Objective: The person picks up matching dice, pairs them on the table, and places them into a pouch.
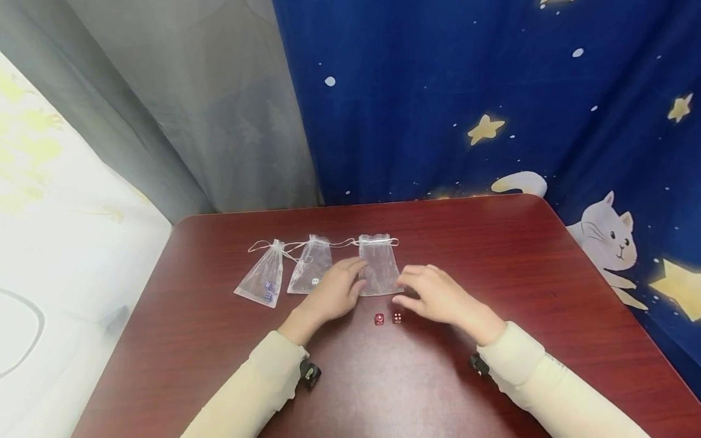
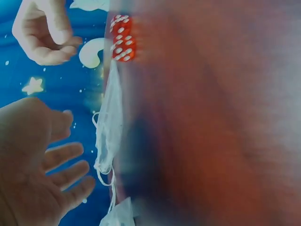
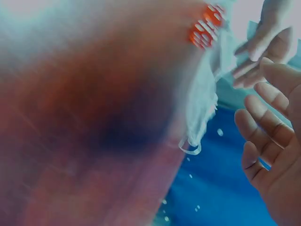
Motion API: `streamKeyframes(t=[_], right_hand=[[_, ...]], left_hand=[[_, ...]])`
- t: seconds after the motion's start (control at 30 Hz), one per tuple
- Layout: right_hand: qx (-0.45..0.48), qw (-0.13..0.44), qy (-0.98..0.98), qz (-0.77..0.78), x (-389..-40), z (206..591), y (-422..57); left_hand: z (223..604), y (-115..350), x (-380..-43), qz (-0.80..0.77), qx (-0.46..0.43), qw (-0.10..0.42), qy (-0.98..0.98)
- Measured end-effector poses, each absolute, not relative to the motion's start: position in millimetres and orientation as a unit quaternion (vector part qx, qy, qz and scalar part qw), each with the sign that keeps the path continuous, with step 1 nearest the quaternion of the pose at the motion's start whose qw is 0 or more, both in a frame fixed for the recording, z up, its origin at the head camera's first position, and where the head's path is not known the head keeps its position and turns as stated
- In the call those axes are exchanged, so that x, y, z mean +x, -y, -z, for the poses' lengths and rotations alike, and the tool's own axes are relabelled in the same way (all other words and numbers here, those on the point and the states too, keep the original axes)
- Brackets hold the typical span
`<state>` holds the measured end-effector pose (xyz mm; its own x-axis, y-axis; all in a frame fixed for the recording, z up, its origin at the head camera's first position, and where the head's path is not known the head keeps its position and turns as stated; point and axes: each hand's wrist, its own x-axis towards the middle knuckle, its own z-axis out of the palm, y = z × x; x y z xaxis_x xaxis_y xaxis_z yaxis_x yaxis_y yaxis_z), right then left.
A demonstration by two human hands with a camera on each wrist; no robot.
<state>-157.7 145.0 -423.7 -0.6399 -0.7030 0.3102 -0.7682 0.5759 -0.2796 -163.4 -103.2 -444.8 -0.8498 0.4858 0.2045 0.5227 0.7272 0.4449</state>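
Observation:
Both hands hover around a sheer white drawstring bag (image 1: 378,267), the rightmost of three. My left hand (image 1: 336,289) is at its left side, fingers relaxed, holding nothing; in the left wrist view its fingers are spread. On the other side my right hand (image 1: 432,293) has loosely bent fingers close to the bag's lower right corner; whether they touch it I cannot tell. Just below the bag lie two red dice with white pips, a left die (image 1: 379,319) and a right die (image 1: 397,317). The right wrist view shows the right palm (image 3: 282,174) with nothing in it.
A middle sheer bag (image 1: 308,267) has a white die (image 1: 314,281) in it, partly behind the left hand. Farther left, another bag (image 1: 257,281) contains blue dice (image 1: 268,291). Their cords spread over the red-brown table (image 1: 465,237). Curtains (image 1: 416,109) hang behind its far edge.

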Motion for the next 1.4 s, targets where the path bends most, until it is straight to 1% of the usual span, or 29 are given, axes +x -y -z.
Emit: streamKeyframes(t=[0.07, 0.17, 0.33, 0.47, 0.6, 0.73, 0.83, 1.07, 1.23, 1.3, 1.4], right_hand=[[0.404, 0.093, 0.884, -0.215, -162, 417, -147], [0.388, 0.1, 0.886, -0.235, -166, 410, -149], [0.381, 0.095, 0.886, -0.248, -167, 406, -151], [0.375, 0.094, 0.888, -0.249, -166, 410, -153], [0.368, 0.091, 0.891, -0.25, -166, 413, -157], [0.363, 0.091, 0.893, -0.252, -167, 414, -160], [0.357, 0.092, 0.896, -0.247, -167, 416, -162], [0.354, 0.089, 0.897, -0.25, -166, 419, -165], [0.355, 0.099, 0.894, -0.256, -167, 418, -166], [0.354, 0.105, 0.894, -0.255, -168, 417, -166], [0.355, 0.114, 0.892, -0.257, -168, 416, -167]], left_hand=[[443, 100, -174, 0.261, -0.243, 0.055, 0.933], [442, 93, -189, 0.263, -0.193, 0.064, 0.943], [440, 85, -212, 0.249, -0.132, 0.04, 0.959], [441, 82, -225, 0.215, -0.12, 0.005, 0.969], [445, 80, -234, 0.181, -0.128, -0.024, 0.975], [449, 80, -238, 0.177, -0.136, -0.035, 0.974], [451, 79, -239, 0.196, -0.132, -0.023, 0.971], [453, 82, -238, 0.249, -0.111, 0.044, 0.961], [449, 90, -231, 0.264, -0.148, 0.073, 0.95], [444, 93, -228, 0.271, -0.165, 0.076, 0.945], [438, 99, -224, 0.269, -0.201, 0.096, 0.937]])
